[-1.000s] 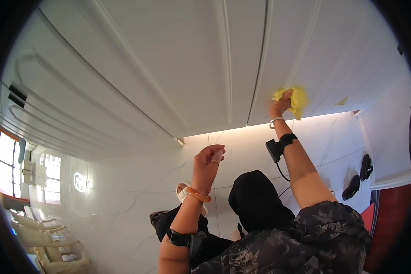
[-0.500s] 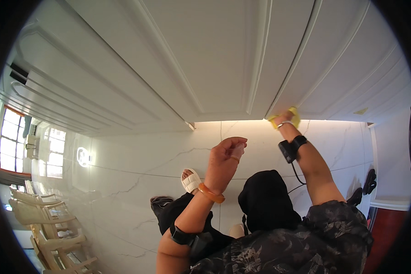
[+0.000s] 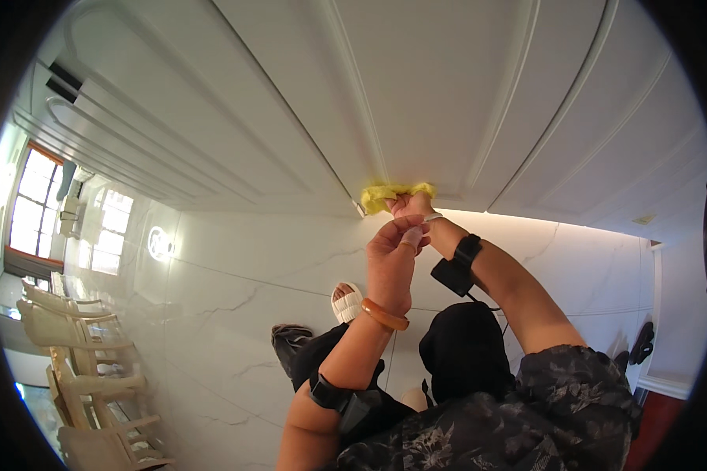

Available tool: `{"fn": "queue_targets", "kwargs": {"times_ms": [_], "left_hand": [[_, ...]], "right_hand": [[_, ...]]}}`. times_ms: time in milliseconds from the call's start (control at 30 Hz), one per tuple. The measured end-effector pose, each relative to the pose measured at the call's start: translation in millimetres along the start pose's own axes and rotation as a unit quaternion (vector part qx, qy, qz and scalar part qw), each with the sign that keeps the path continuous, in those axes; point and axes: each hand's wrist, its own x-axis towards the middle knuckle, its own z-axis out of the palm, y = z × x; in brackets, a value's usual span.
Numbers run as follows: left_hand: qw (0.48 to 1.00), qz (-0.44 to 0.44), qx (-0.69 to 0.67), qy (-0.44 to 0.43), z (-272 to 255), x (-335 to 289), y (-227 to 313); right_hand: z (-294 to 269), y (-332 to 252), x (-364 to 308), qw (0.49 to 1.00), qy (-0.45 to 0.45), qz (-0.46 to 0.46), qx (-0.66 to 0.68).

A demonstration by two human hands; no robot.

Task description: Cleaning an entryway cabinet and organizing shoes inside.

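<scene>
My right hand (image 3: 411,206) presses a crumpled yellow cloth (image 3: 379,194) against the bottom of a white panelled cabinet door (image 3: 416,102), close to the gap at the door's left edge. Its fingers are partly hidden behind the cloth. Nearer to me, my left hand (image 3: 391,255) is raised with thumb and fingers drawn together. It overlaps the right wrist in the picture; whether they touch, I cannot tell. What the left fingers hold, if anything, is too small to make out. An orange bangle (image 3: 385,315) circles the left wrist.
More white cabinet doors (image 3: 173,118) run to both sides. Below them lies a pale veined tile floor (image 3: 236,330). Light wooden chairs (image 3: 78,330) line the left, near bright windows (image 3: 35,196). Dark shoes (image 3: 642,343) rest at the right, by a white wall (image 3: 683,314).
My right hand has swept left with the yellow cloth along the door bottoms, from the right-hand gap to the left one. The left hand has stayed raised, and the view has shifted slightly.
</scene>
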Motion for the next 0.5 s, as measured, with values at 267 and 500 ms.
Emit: {"fn": "queue_targets", "kwargs": {"times_ms": [267, 500], "left_hand": [[0.996, -0.029, -0.075, 0.048, 3, 12, 1], [0.995, 0.008, -0.092, 0.045, 0, 9, 5]], "right_hand": [[13, -47, -21, 0.988, -0.142, 0.046, 0.045], [120, -112, -200, 0.901, -0.407, -0.011, -0.153]]}}
